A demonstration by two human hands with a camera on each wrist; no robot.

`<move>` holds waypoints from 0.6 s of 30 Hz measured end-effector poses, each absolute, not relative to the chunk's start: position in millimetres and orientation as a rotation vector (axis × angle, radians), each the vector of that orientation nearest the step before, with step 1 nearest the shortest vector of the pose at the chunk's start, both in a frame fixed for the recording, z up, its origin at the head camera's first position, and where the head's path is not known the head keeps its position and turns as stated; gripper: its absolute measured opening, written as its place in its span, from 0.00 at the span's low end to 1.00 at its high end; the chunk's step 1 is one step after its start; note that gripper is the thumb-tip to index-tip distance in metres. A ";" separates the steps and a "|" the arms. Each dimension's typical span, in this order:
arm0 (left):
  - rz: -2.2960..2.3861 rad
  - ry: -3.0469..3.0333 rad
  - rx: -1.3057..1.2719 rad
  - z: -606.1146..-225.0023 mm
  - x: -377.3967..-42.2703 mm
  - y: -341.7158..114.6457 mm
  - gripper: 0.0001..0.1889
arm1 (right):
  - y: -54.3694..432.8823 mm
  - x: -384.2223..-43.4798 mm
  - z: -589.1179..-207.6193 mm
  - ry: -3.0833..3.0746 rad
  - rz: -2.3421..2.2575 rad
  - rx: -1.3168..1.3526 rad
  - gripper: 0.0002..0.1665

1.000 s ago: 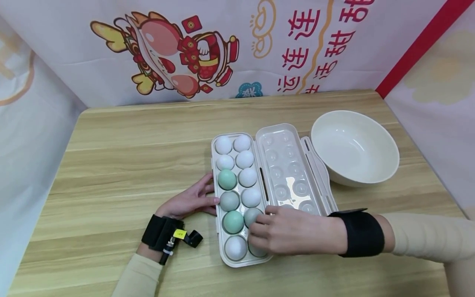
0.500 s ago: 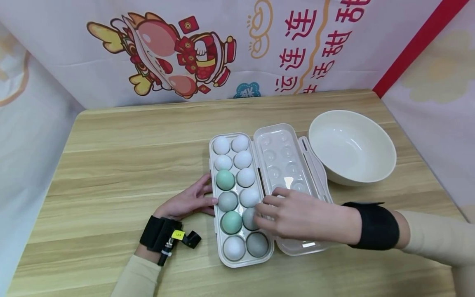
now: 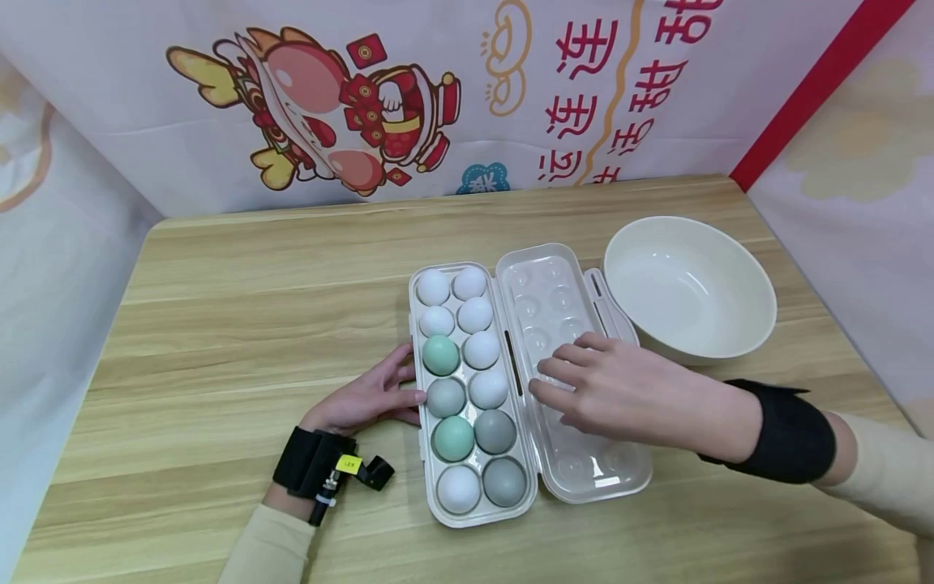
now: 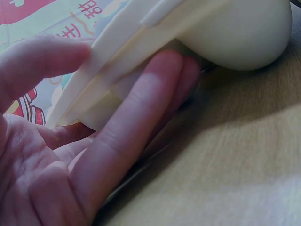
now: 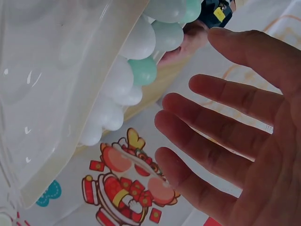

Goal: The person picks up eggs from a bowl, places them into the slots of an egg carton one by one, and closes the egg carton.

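A plastic egg box (image 3: 481, 517) lies open, its see-through lid (image 3: 587, 480) folded flat to the right. Eggs fill its two rows: several white ones (image 3: 474, 314), two green ones (image 3: 441, 355) and three greyish ones (image 3: 504, 482) nearer the front. My left hand (image 3: 368, 401) grips the box's left side. In the left wrist view its thumb is at the rim and the fingers (image 4: 129, 115) reach beneath. My right hand (image 3: 609, 389) hovers over the lid with nothing in it; the right wrist view shows its fingers (image 5: 211, 150) spread and relaxed.
A large cream bowl (image 3: 689, 288) stands at the back right, close beside the lid's handle (image 3: 611, 304). The wooden table (image 3: 270, 300) meets a printed cloth backdrop (image 3: 409, 32) behind, with cloth at both sides.
My right hand has drawn back from the front right eggs, up and right over the lid, uncovering two greyish eggs. The left hand keeps its hold on the egg box.
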State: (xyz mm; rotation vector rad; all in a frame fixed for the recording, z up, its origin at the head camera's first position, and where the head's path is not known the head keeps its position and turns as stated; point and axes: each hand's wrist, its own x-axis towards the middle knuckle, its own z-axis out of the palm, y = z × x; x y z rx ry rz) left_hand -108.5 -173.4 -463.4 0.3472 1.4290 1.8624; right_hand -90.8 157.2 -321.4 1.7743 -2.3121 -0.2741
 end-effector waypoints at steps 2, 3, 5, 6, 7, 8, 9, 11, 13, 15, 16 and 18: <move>1.862 1.430 0.346 -463.6 -108.4 -172.9 0.42 | 162.0 -91.4 -320.7 -2.337 -0.245 1.751 0.27; 1.861 1.431 0.345 -463.5 -108.3 -172.8 0.42 | 164.6 -91.7 -320.3 -2.354 -0.220 1.740 0.27; 1.860 1.431 0.345 -463.7 -108.4 -172.8 0.42 | 169.7 -92.1 -319.6 -2.383 -0.170 1.711 0.27; 1.860 1.430 0.347 -463.8 -108.6 -172.9 0.42 | 172.2 -91.9 -319.4 -2.403 -0.145 1.693 0.27; 1.860 1.429 0.348 -463.8 -108.6 -173.1 0.42 | 174.9 -91.7 -319.5 -2.419 -0.116 1.677 0.27; 1.860 1.428 0.349 -463.8 -108.6 -173.2 0.42 | 177.4 -91.4 -319.8 -2.440 -0.084 1.660 0.26; 1.861 1.426 0.351 -463.9 -108.7 -173.4 0.42 | 180.0 -91.1 -320.3 -2.464 -0.062 1.645 0.26; 1.860 1.425 0.350 -463.9 -108.6 -173.4 0.42 | 184.8 -90.3 -321.9 -2.497 -0.024 1.612 0.26; 1.860 1.423 0.350 -463.9 -108.6 -173.4 0.42 | 189.7 -89.5 -323.8 -2.524 0.013 1.580 0.27; 1.859 1.424 0.350 -464.0 -108.6 -173.3 0.42 | 194.9 -89.2 -326.2 -2.521 0.046 1.554 0.28; 1.859 1.425 0.348 -463.9 -108.6 -173.2 0.42 | 197.5 -89.0 -327.5 -2.516 0.063 1.544 0.27; 1.861 1.422 0.353 -464.0 -108.8 -173.3 0.41 | 202.8 -88.8 -330.1 -2.512 0.091 1.525 0.28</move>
